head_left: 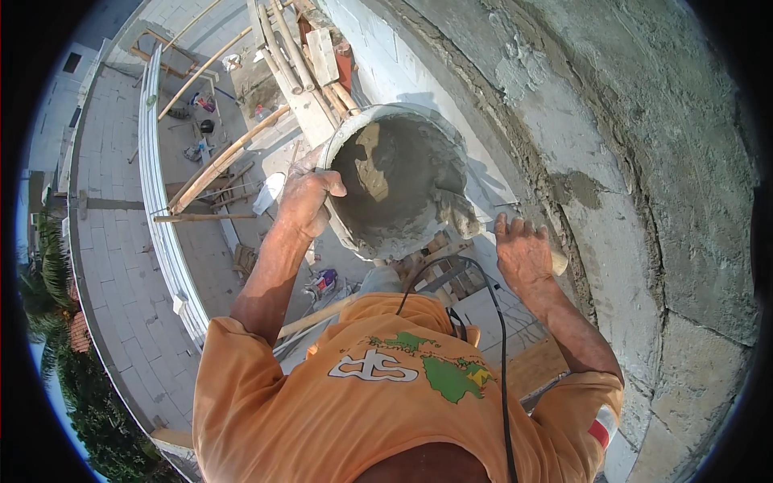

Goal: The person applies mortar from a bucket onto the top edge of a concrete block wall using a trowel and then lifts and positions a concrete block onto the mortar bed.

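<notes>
My left hand is closed on the near left rim of a round, cement-smeared bucket. Wet grey mortar lies inside it, partly in shade with a sunlit patch. In my right hand is a trowel; its wooden handle end sticks out beyond my fist. The mortar-coated blade is at the bucket's right rim, but whether it touches the rim I cannot tell. Right of my hand stands a block wall with rough mortar joints and a damp patch.
Wooden poles and planks lie beyond the bucket. Farther left, long pale metal profiles run alongside another block wall. Scattered bags and debris lie on the floor far below. A black cable hangs across my orange shirt.
</notes>
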Tool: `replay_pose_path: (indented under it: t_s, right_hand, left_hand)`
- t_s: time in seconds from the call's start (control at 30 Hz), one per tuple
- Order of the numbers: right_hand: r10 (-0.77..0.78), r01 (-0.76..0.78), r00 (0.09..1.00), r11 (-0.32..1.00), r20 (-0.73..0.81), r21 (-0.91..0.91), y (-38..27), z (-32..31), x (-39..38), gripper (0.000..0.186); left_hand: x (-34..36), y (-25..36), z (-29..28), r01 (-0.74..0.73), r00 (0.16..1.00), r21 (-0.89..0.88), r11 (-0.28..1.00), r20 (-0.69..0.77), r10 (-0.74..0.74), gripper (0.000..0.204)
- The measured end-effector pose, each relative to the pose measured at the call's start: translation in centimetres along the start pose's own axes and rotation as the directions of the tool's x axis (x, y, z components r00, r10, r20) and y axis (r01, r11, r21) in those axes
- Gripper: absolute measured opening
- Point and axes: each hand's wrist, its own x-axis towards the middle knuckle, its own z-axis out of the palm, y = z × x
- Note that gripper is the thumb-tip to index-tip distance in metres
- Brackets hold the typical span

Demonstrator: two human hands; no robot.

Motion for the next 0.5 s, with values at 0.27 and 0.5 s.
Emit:
replay_pose_path:
  t_s: [0.27, 0.5]
  right_hand:
    - [-0.038, -0.092, 0.974, 0.834, 0.223, 0.544, -2.0, 0.4, 1.6, 0.057]
    - [-0.071, 0.105, 0.994, 0.717, -0.078, 0.689, -3.9, -1.6, 2.8, 0.056]
  left_hand:
    - [-1.2, -0.6, 0.7, -0.061, 0.998, -0.080, 0.995, 0.027, 0.063, 0.067]
    - [-2.1, -3.2, 0.6, -0.016, 0.999, -0.257, 0.966, 0.044, 0.029, 0.060]
